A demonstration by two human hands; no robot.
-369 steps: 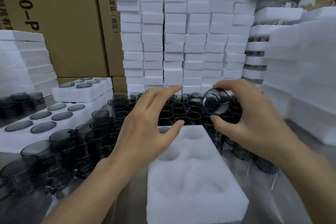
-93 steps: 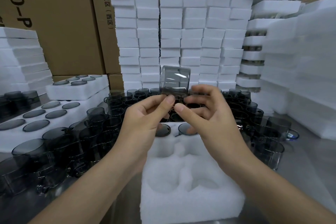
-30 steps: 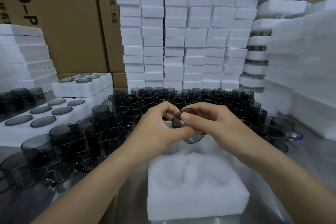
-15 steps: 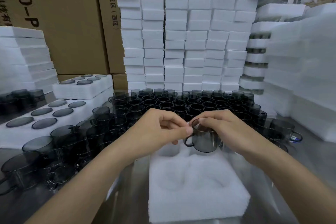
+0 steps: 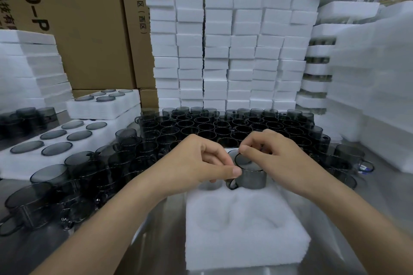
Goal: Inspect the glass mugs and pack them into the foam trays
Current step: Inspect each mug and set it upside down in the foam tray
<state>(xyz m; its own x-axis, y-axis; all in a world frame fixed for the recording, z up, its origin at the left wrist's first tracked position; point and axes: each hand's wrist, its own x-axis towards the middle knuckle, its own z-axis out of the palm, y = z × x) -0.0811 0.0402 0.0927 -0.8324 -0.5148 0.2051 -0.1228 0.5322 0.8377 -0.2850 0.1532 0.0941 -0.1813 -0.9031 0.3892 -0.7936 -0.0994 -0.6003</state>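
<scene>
A smoky grey glass mug [image 5: 251, 177] stands upright at the far end of the white foam tray [image 5: 243, 239], its handle pointing left. My right hand [image 5: 274, 158] pinches the mug's rim from above. My left hand [image 5: 199, 166] pinches the rim beside the handle with thumb and fingers. Another mug [image 5: 212, 184] sits sunk in the tray's far left pocket, mostly hidden under my left hand. The tray's near pockets hold nothing. A dense field of loose grey mugs [image 5: 225, 127] stands behind the tray.
More mugs [image 5: 73, 174] crowd the table on the left. Filled foam trays [image 5: 55, 138] lie at left, one stacked higher [image 5: 105, 105]. Tall stacks of foam blocks [image 5: 223, 47] rise behind, foam stacks [image 5: 380, 87] at right, cardboard boxes [image 5: 85, 24] at the back.
Over the last second the mug turned from tilted in both hands to upright and came down onto the far end of the tray. Both hands still hold its rim.
</scene>
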